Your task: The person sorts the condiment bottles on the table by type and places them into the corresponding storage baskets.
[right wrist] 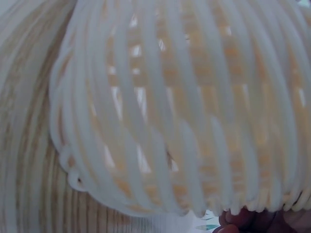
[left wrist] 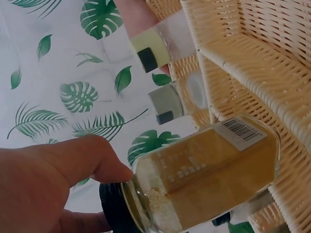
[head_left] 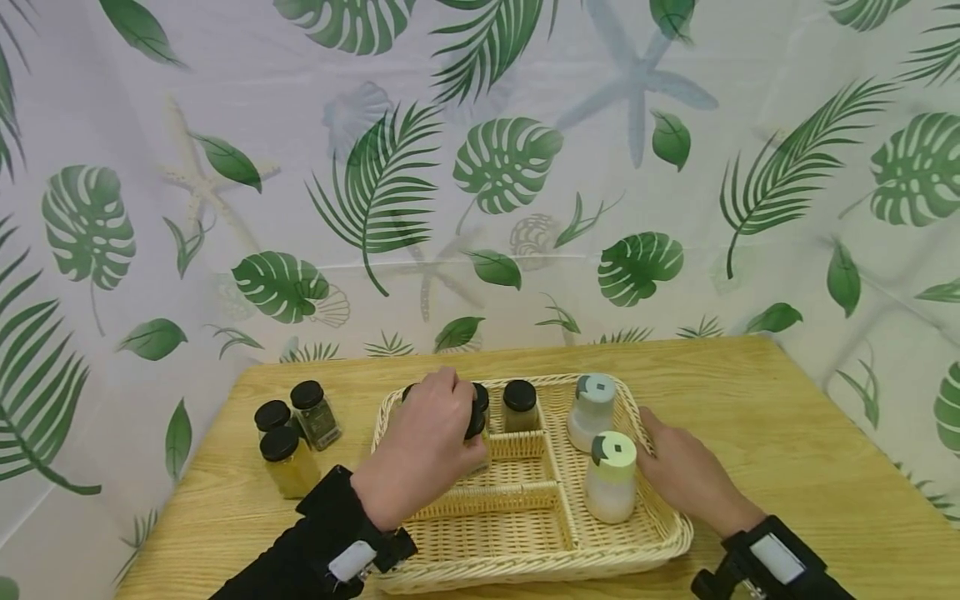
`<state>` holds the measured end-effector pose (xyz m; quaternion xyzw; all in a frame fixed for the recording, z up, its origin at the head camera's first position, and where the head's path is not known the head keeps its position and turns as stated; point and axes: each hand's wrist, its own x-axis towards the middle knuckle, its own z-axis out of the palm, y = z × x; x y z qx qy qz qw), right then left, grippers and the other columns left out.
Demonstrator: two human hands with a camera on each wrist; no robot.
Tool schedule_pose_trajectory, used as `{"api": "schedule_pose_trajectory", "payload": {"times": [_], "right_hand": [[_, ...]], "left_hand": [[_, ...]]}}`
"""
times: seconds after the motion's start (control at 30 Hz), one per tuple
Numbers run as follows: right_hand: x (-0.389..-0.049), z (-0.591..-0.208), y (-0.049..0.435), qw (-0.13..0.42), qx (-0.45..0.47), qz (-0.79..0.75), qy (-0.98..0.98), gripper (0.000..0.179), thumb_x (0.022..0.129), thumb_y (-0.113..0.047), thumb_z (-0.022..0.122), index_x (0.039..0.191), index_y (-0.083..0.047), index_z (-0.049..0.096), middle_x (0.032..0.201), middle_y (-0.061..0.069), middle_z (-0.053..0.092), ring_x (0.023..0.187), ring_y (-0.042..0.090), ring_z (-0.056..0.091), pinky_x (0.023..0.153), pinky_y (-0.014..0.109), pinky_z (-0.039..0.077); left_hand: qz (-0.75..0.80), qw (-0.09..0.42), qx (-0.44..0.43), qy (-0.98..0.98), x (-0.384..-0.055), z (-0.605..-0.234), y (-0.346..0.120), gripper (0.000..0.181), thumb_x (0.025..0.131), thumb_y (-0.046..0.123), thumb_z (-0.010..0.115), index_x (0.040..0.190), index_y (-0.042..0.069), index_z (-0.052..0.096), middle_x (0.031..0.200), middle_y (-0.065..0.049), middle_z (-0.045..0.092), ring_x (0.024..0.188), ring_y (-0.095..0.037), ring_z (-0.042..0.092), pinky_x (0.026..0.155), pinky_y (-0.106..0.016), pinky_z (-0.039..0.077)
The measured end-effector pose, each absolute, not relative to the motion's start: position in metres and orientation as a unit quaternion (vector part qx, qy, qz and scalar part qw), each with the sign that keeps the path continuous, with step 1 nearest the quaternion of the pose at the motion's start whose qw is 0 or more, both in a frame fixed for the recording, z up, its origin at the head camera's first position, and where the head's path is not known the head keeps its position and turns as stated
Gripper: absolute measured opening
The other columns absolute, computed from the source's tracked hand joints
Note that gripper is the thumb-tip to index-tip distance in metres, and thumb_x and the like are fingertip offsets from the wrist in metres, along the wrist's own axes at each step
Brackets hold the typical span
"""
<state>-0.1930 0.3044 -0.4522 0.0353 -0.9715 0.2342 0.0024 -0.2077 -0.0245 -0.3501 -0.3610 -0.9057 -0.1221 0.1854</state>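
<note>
A: What does the left hand have?

B: Its thumb and fingers pinch the black lid of a clear glass jar of tan contents with a barcode label

A: And where is that jar?

B: At the left-hand compartments of a cream-coloured woven basket; the hand hides which one, and I cannot tell whether the base touches down

A: The right hand?

B: Its fingers grip the rim at the basket's right side

A: What stands in there?

B: In the long right compartment, a clear shaker with a grey-green lid behind a clear shaker with a pale yellow lid; in the back compartment, a small jar with a black lid and brown contents

A: Outside it?

B: Three black-lidded glass jars grouped left of the basket on the wooden table
</note>
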Motion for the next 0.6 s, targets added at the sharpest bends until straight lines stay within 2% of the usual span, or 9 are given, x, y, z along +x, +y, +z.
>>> {"api": "schedule_pose_trajectory", "payload": {"times": [0.07,0.27,0.6], "right_hand": [[-0.193,-0.453,0.304,0.0,0.035,0.236,-0.971,0.062,0.099,-0.021,0.046,0.144,0.014,0.021,0.061,0.004,0.05,0.042,0.01,0.038,0.043,0.031,0.035],[-0.194,-0.453,0.304,0.004,0.036,0.234,-0.972,0.062,0.099,-0.021,0.045,0.145,0.013,0.021,0.062,0.004,0.049,0.044,0.01,0.04,0.043,0.03,0.035],[-0.192,-0.453,0.305,0.009,0.03,0.24,-0.97,0.061,0.099,-0.02,0.045,0.145,0.013,0.022,0.061,0.004,0.048,0.042,0.009,0.037,0.042,0.03,0.036]], "left_hand": [[-0.114,0.179,-0.373,-0.903,-0.209,-0.352,-0.019,0.014,0.072,0.011,0.062,0.075,0.012,0.049,0.076,-0.004,0.04,0.067,-0.02,0.036,0.061,-0.034,0.033],[-0.101,0.145,-0.391,-0.903,-0.213,-0.358,-0.003,0.012,0.07,0.01,0.063,0.076,0.011,0.051,0.076,-0.004,0.039,0.068,-0.02,0.036,0.062,-0.033,0.034],[-0.089,0.141,-0.426,-0.889,-0.217,-0.364,0.016,0.012,0.071,0.008,0.064,0.075,0.009,0.053,0.075,-0.005,0.04,0.067,-0.019,0.037,0.058,-0.03,0.033]]}}
